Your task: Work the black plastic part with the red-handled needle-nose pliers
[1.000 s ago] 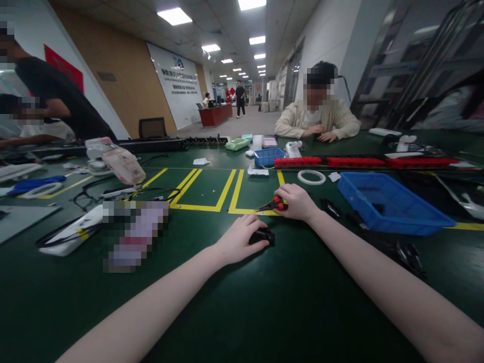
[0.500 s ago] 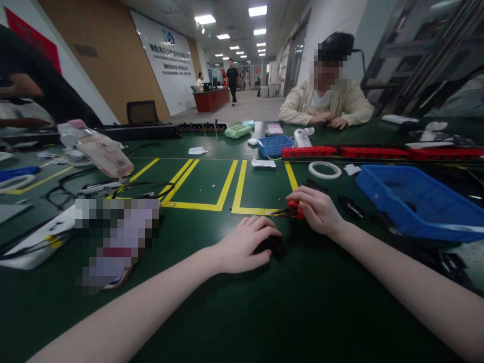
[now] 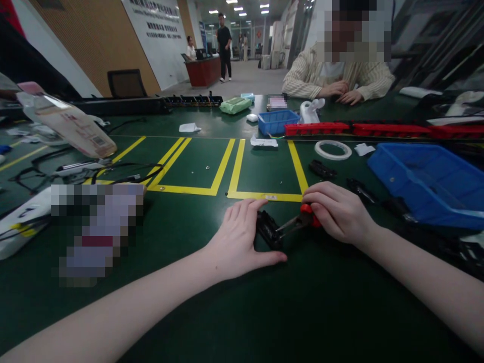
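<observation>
My right hand (image 3: 340,214) is closed around the red handles of a pair of long-nose pliers (image 3: 300,221). The pliers' slim tips point left and meet the right side of a small black plastic part (image 3: 268,229). That part lies on the green tabletop (image 3: 242,312). Beside it is my left hand (image 3: 236,242), fingers stretched forward and thumb spread wide, with the black part in the gap between them. Whether the left fingertips touch the part I cannot tell.
Similar black parts (image 3: 322,169) lie near a large blue bin (image 3: 427,184) on the right. A white tape roll (image 3: 333,149) and a red strip (image 3: 317,129) are farther back. A phone (image 3: 102,232), cables and a tilted bottle (image 3: 71,121) occupy the left. A person (image 3: 340,75) sits opposite.
My left hand has opened its grip, exposing the black part. The pliers have turned so their tips reach the part. My head view has tipped down a little.
</observation>
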Demonstrator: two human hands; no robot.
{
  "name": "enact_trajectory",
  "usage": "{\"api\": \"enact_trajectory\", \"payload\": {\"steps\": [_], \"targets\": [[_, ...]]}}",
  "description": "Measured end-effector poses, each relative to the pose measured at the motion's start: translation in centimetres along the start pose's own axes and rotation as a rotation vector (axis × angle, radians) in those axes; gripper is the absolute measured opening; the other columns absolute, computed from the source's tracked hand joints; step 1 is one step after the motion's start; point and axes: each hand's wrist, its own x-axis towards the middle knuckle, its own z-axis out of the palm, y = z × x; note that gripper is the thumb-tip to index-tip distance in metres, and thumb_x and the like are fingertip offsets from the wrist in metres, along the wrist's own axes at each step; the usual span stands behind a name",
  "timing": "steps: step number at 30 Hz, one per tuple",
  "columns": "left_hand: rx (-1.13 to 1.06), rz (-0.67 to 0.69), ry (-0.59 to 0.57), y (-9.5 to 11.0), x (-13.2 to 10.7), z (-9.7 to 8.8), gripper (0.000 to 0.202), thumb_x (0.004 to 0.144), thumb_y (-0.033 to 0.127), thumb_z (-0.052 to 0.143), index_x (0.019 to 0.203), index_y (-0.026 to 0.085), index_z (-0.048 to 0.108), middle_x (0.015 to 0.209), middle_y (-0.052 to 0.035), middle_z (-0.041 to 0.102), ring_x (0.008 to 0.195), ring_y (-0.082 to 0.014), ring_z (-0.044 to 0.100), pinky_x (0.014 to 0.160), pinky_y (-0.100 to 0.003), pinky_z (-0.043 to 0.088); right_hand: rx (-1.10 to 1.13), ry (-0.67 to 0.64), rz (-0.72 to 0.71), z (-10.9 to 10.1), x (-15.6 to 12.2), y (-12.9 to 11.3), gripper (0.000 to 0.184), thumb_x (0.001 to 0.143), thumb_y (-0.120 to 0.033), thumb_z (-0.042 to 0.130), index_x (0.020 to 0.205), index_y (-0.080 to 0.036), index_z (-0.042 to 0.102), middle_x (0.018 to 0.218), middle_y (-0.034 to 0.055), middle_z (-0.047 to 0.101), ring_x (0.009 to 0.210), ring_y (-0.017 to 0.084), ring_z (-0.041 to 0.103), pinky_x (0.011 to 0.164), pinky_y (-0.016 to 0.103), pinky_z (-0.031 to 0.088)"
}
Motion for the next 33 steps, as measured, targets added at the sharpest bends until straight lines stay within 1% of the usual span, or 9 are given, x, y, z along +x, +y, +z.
{"api": "enact_trajectory", "payload": {"steps": [3, 5, 10, 15, 18, 21, 24, 29, 33], "targets": [[-0.001, -0.011, -0.032, 0.21, 0.12, -0.14, 0.075, 0.075, 0.057, 0.068, 0.132, 0.017, 0.037, 0.125, -0.0123, 0.051, 0.113, -0.0317, 0.048, 0.093, -0.050, 0.043, 0.003, -0.004, 0.008, 0.06, 0.23, 0.12, 0.013, 0.088, -0.016, 0.045, 0.090, -0.019, 0.058, 0.086, 0.0078, 0.063, 0.077, 0.018, 0.060, 0.067, 0.034, 0.052], [-0.010, -0.006, -0.057, 0.26, 0.28, -0.38, 0.070, 0.076, 0.054, 0.068, 0.130, 0.019, 0.040, 0.124, -0.0109, 0.052, 0.111, -0.0309, 0.048, 0.092, -0.049, 0.043, -0.004, -0.008, -0.007, 0.16, 0.31, 0.15, 0.011, 0.087, -0.017, 0.047, 0.088, -0.018, 0.058, 0.083, 0.0079, 0.063, 0.075, 0.018, 0.058, 0.065, 0.034, 0.051], [-0.043, 0.026, -0.089, 0.21, 0.48, -0.59, 0.069, 0.075, 0.049, 0.070, 0.130, 0.018, 0.042, 0.126, -0.0107, 0.051, 0.113, -0.0297, 0.048, 0.094, -0.046, 0.044, -0.061, -0.020, -0.053, 0.44, 0.36, 0.16, 0.009, 0.086, -0.018, 0.051, 0.082, -0.018, 0.059, 0.079, 0.0071, 0.064, 0.071, 0.018, 0.058, 0.063, 0.033, 0.049], [-0.036, 0.042, -0.095, 0.12, 0.50, -0.53, 0.066, 0.076, 0.049, 0.069, 0.130, 0.021, 0.043, 0.125, -0.0102, 0.052, 0.113, -0.0304, 0.048, 0.093, -0.047, 0.043, -0.021, -0.059, 0.017, 0.49, 0.23, 0.40, 0.017, 0.088, -0.021, 0.048, 0.076, -0.019, 0.060, 0.076, 0.0059, 0.066, 0.069, 0.017, 0.060, 0.060, 0.032, 0.048], [-0.040, 0.046, -0.115, 0.07, 0.57, -0.65, 0.067, 0.076, 0.051, 0.069, 0.131, 0.021, 0.043, 0.125, -0.0096, 0.052, 0.112, -0.0298, 0.048, 0.093, -0.046, 0.043, 0.024, -0.051, 0.067, 0.47, 0.16, 0.49, 0.019, 0.089, -0.021, 0.047, 0.077, -0.020, 0.061, 0.077, 0.0056, 0.066, 0.070, 0.017, 0.062, 0.061, 0.032, 0.050], [-0.048, 0.075, -0.136, 0.07, 0.62, -0.80, 0.069, 0.075, 0.052, 0.070, 0.130, 0.019, 0.045, 0.125, -0.0090, 0.052, 0.111, -0.0288, 0.049, 0.093, -0.044, 0.044, 0.048, -0.039, 0.085, 0.49, 0.14, 0.50, 0.018, 0.090, -0.021, 0.047, 0.078, -0.021, 0.062, 0.078, 0.0052, 0.066, 0.071, 0.017, 0.063, 0.061, 0.032, 0.052], [-0.048, 0.095, -0.137, 0.07, 0.62, -0.86, 0.071, 0.076, 0.052, 0.070, 0.131, 0.017, 0.045, 0.125, -0.0092, 0.052, 0.111, -0.0283, 0.049, 0.093, -0.042, 0.044, 0.048, -0.041, 0.074, 0.53, 0.14, 0.47, 0.017, 0.089, -0.021, 0.048, 0.078, -0.020, 0.061, 0.077, 0.0061, 0.066, 0.069, 0.017, 0.063, 0.060, 0.032, 0.052], [-0.060, 0.117, -0.144, 0.01, 0.59, -0.76, 0.070, 0.076, 0.053, 0.070, 0.131, 0.018, 0.045, 0.124, -0.0088, 0.053, 0.110, -0.0273, 0.050, 0.092, -0.042, 0.045, 0.059, -0.067, 0.067, 0.58, 0.23, 0.41, 0.019, 0.090, -0.022, 0.048, 0.076, -0.020, 0.060, 0.076, 0.0058, 0.066, 0.067, 0.017, 0.062, 0.058, 0.032, 0.051], [-0.062, 0.136, -0.149, -0.01, 0.60, -0.67, 0.071, 0.076, 0.054, 0.069, 0.132, 0.017, 0.044, 0.123, -0.0093, 0.053, 0.109, -0.0267, 0.050, 0.091, -0.040, 0.045, 0.046, -0.056, 0.019, 0.65, 0.30, 0.36, 0.020, 0.090, -0.020, 0.047, 0.075, -0.018, 0.060, 0.074, 0.0076, 0.066, 0.066, 0.017, 0.062, 0.057, 0.032, 0.051]]}}
